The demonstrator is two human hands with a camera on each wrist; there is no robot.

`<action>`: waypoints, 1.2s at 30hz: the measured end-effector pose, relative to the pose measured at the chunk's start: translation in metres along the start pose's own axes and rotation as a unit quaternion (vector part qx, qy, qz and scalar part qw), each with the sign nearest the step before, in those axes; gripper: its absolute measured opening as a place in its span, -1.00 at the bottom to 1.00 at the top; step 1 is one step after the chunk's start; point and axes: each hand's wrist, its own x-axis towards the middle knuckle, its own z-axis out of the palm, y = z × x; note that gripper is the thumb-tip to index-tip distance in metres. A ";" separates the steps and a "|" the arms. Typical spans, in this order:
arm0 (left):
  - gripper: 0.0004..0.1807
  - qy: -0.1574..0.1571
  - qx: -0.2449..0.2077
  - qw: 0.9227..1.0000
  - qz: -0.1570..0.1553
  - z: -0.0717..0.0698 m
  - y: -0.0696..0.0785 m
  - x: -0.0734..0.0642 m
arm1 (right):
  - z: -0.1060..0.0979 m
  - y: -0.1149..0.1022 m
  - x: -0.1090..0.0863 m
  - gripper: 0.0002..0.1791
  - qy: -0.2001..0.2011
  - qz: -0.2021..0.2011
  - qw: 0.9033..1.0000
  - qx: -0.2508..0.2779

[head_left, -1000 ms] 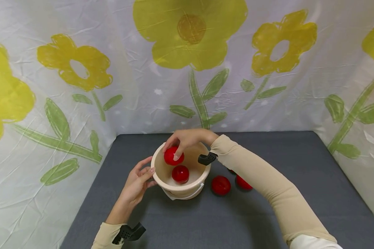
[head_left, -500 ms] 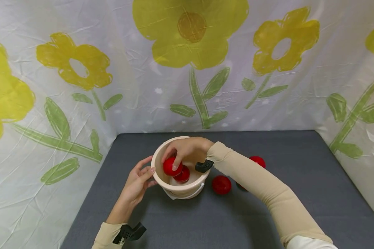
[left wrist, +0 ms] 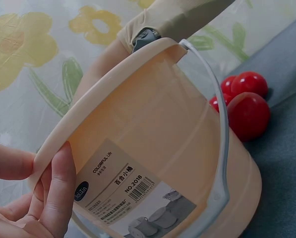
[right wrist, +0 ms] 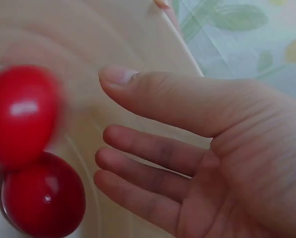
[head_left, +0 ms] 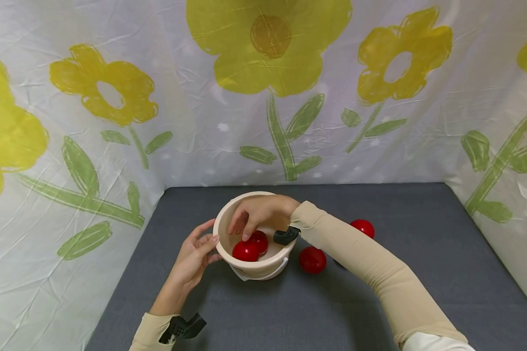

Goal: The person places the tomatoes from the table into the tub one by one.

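Note:
My left hand [head_left: 195, 256] holds the rim of a cream plastic bucket [head_left: 256, 273]. The left wrist view has its thumb and fingers pinching the bucket wall [left wrist: 133, 104] from both sides. Over the bucket's opening, my right hand [head_left: 263, 212] reaches in with nothing in its grasp. Two glossy red balls lie inside: a nearer ball [head_left: 245, 252] and another ball [head_left: 260, 240] touching it. In the right wrist view the fingers are spread and apart from a blurred red ball [right wrist: 21, 116] and the ball below it [right wrist: 43, 198].
On the dark grey tablecloth [head_left: 263, 321], a red ball [head_left: 313, 260] lies right of the bucket and another ball [head_left: 362, 227] farther back. The left wrist view reveals several there, partly hidden in the head view by my right sleeve [head_left: 355, 248]. A flowered curtain [head_left: 193, 122] hangs behind.
My right hand lowered a red ball into the bucket and let it go; the ball dropped beside the other one. The left hand stayed on the rim.

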 end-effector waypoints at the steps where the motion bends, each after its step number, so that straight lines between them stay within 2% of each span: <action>1: -0.37 -0.001 -0.001 1.000 0.001 0.000 0.000 0.000 | 0.000 0.000 0.000 -0.54 -0.001 -0.003 1.000 0.006; 10: -0.36 -0.001 -0.001 1.000 0.004 0.000 0.000 0.000 | -0.001 0.000 -0.001 -0.54 0.002 -0.004 1.000 0.014; 16: -0.36 -0.004 0.001 1.000 0.008 0.000 0.000 0.000 | -0.008 -0.009 -0.010 -0.54 0.017 0.013 0.999 0.028; 21: -0.35 -0.006 0.001 1.000 0.009 0.000 0.000 0.000 | -0.021 -0.023 -0.024 -0.53 0.045 -0.004 0.999 -0.010; 26: -0.38 -0.004 -0.005 1.000 0.006 0.001 0.000 0.000 | -0.024 -0.024 -0.038 -0.50 0.045 -0.015 0.998 -0.029; 32: -0.40 0.000 -0.002 1.000 0.004 0.000 0.000 0.001 | -0.035 -0.022 -0.072 -0.50 0.083 -0.058 0.995 -0.026; 36: -0.39 0.001 -0.004 1.000 0.002 0.000 0.000 0.001 | -0.042 -0.017 -0.103 -0.49 0.118 -0.058 0.991 -0.016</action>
